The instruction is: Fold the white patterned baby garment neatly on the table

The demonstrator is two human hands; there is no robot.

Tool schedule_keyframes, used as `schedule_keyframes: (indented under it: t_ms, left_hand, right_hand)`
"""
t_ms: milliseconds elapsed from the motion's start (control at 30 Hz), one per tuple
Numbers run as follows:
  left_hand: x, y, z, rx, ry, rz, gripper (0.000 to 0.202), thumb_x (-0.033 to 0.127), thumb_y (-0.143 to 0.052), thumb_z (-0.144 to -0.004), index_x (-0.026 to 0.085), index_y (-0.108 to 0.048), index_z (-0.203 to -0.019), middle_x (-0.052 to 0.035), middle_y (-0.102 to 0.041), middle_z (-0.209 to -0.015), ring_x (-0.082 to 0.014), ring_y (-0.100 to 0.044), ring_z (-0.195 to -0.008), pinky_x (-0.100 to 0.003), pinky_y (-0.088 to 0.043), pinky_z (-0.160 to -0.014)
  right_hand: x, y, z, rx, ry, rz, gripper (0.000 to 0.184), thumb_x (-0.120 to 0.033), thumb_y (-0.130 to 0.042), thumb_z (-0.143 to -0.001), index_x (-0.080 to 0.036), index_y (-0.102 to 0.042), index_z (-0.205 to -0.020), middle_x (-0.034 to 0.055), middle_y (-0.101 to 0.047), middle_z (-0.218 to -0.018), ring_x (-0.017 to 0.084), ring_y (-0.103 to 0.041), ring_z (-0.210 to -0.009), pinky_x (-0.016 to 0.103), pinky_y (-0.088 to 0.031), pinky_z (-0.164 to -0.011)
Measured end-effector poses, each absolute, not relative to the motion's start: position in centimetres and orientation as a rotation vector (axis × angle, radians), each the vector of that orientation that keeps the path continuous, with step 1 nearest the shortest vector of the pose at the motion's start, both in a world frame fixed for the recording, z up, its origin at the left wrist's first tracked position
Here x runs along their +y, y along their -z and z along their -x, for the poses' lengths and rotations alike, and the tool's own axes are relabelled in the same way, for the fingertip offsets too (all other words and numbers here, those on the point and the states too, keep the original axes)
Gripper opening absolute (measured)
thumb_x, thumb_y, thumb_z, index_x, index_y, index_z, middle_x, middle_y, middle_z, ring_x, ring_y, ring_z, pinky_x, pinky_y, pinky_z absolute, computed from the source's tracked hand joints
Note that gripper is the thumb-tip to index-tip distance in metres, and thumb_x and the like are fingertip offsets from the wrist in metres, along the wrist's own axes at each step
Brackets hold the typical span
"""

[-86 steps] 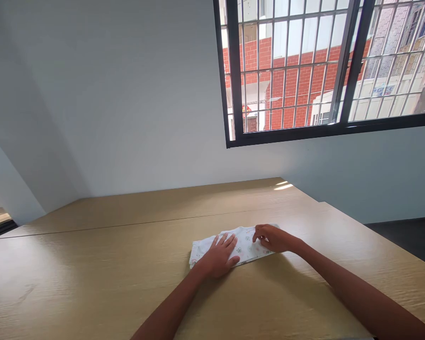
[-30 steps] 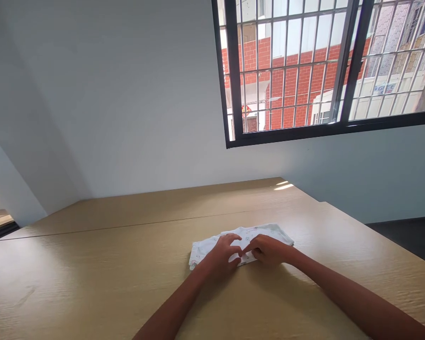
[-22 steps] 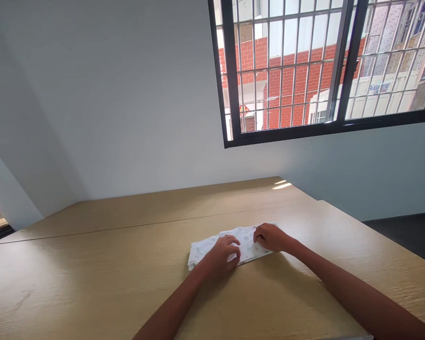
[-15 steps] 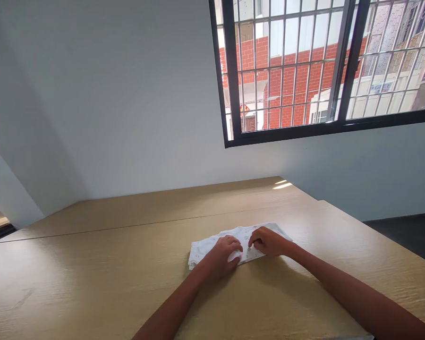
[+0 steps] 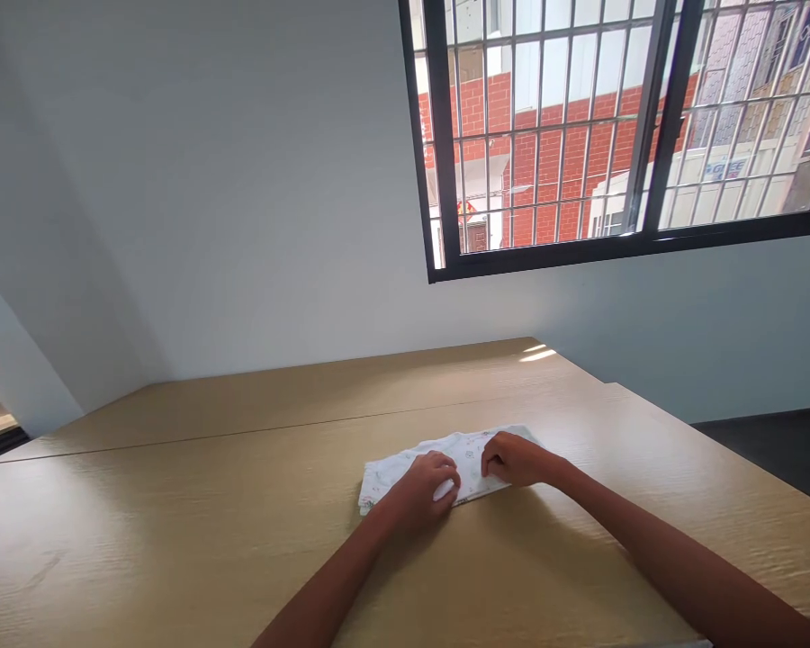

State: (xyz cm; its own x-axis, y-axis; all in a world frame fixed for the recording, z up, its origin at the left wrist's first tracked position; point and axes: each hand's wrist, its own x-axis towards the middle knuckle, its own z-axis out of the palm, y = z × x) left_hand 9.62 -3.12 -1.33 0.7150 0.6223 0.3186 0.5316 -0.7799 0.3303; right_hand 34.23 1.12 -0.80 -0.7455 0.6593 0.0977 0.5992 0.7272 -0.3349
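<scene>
A folded white cloth [image 5: 469,450] with small printed figures lies flat on the wooden table [image 5: 209,522], its far edge slightly wavy. My left hand [image 5: 433,486] rests on its near edge, with curled fingertips and thumb closed on the fabric; a bit of white shows between them. To its right, my right hand [image 5: 513,459] is bent over the cloth, fingers curled down and pressed together against it. Whether anything small is between the right fingertips is hidden. Both forearms reach in from the bottom of the view.
The table has a seam [image 5: 243,434] across its far part and meets a pale wall [image 5: 276,225]. A barred window [image 5: 560,135] is at the upper right. Beyond the table's right edge is a dark floor [image 5: 776,450].
My right hand has shifted slightly to the right over the cloth. The left thumb and fingers have drawn closer together. The cloth lies in the same place.
</scene>
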Motion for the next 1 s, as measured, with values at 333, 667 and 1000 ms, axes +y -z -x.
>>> schedule_keyframes:
  t_ms: [333, 667, 1000]
  left_hand:
    - [-3.4, 0.8, -9.8, 0.896, -0.611, -2.706, 0.013, 0.028, -0.055, -0.093, 0.017, -0.06, -0.1, -0.0069, -0.057, -0.108, -0.0217, -0.054, -0.102, -0.043, -0.046, -0.092]
    - [-3.0, 1.4, -9.7, 0.876, -0.636, -2.705, 0.013, 0.027, -0.056, -0.093, 0.016, -0.06, -0.099, -0.0069, -0.057, -0.108, -0.0221, -0.055, -0.102, -0.044, -0.046, -0.092]
    - [-2.9, 1.6, -9.7, 0.849, -0.671, -2.706, 0.013, 0.027, -0.056, -0.092, 0.016, -0.059, -0.099, -0.0069, -0.057, -0.108, -0.0219, -0.055, -0.101, -0.043, -0.048, -0.09]
  right_hand:
    - [0.3, 1.3, -33.7, -2.735, -0.457, 0.91, 0.011, -0.016, -0.058, -0.1, -0.011, -0.063, -0.091, 0.0, -0.057, -0.076, 0.014, -0.056, -0.066, 0.027, -0.051, -0.067]
    - [0.5, 0.4, -34.1, -2.751, -0.585, 0.896, 0.016, -0.022, -0.058, -0.101, -0.011, -0.064, -0.091, 0.0009, -0.058, -0.078, 0.014, -0.055, -0.063, 0.025, -0.05, -0.062]
    - [0.7, 1.1, -34.4, -2.773, -0.659, 0.825, 0.017, -0.024, -0.057, -0.101, -0.011, -0.063, -0.093, 0.0015, -0.057, -0.08, 0.015, -0.056, -0.066, 0.027, -0.051, -0.066]
